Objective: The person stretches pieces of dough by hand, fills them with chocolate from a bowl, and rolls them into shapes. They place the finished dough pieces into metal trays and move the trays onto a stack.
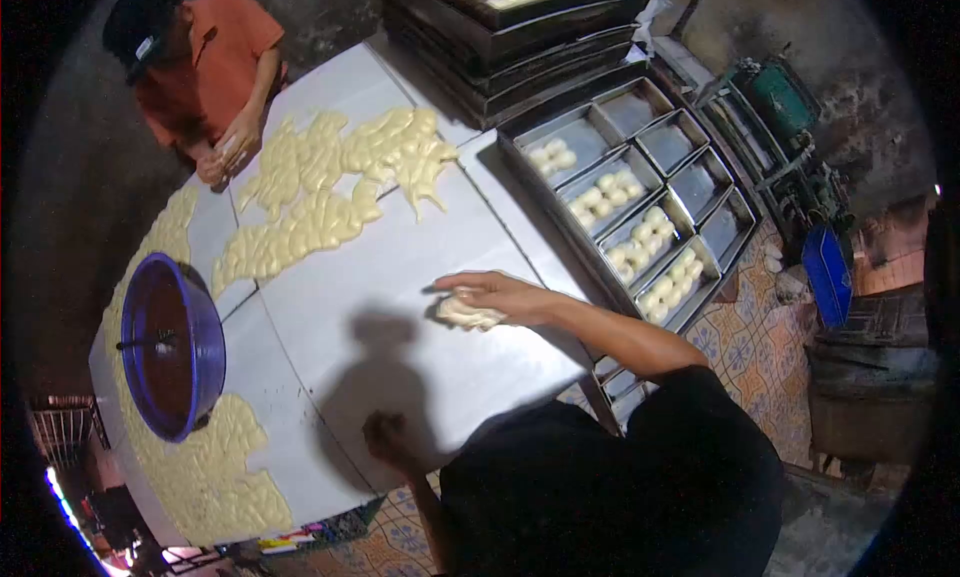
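Note:
My right hand (pixel 500 295) is over the white table, its fingers around a lump of pale dough (pixel 468 313). Near the table's front edge is my left hand (pixel 392 443), in deep shadow; its fingers are too dark to make out. Wide sheets of dough (pixel 300 222) with a dimpled surface lie on the white tabletop (pixel 330 307) beyond my hands. To the right, a dark metal tray (pixel 590 239) is split into compartments, and several of them hold rows of round dough balls (pixel 640 245).
A purple basin (pixel 212 342) with brown contents and a dark-handled tool stands at the left among more dough (pixel 225 477). Stacked dark trays (pixel 520 52) rise at the back. Across the table, a person in an orange shirt (pixel 232 37) works with both hands together. Green machinery (pixel 785 97) stands at right.

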The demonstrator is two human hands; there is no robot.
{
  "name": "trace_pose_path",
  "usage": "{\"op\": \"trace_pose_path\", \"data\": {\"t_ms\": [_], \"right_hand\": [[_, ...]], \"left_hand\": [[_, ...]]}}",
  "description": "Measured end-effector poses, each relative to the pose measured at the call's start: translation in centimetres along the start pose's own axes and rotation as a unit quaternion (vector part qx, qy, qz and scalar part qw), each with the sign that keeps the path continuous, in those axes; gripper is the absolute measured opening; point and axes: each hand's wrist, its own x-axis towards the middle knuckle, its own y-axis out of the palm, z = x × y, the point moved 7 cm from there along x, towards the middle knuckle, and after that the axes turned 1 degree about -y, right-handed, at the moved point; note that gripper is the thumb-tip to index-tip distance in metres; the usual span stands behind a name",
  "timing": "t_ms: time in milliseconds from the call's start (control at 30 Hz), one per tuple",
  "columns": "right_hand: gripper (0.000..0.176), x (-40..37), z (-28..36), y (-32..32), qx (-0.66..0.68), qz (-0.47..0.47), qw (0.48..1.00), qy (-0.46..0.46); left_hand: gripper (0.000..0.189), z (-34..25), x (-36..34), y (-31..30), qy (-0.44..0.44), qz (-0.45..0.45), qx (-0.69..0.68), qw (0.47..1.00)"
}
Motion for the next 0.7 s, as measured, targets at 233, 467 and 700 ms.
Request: {"op": "trace_pose_path", "data": {"t_ms": [233, 467, 700], "right_hand": [[0.081, -9.0, 17.7, -17.5, -0.525, -0.181, 0.819, -0.144], [0.098, -6.0, 17.3, -27.6, -0.603, -0.156, 0.772, -0.13], [0.084, -9.9, 18.9, -25.6, -0.621, -0.307, 0.696, -0.191]], "left_hand": [[0.017, 0.4, -0.4, -0.5, -0.036, -0.055, 0.04, 0.997], [0.015, -6.1, 0.5, 2.1, -0.223, -0.123, -0.19, 0.948], [0.012, -3.5, -0.2, 1.6, -0.161, -0.123, -0.168, 0.965]]}}
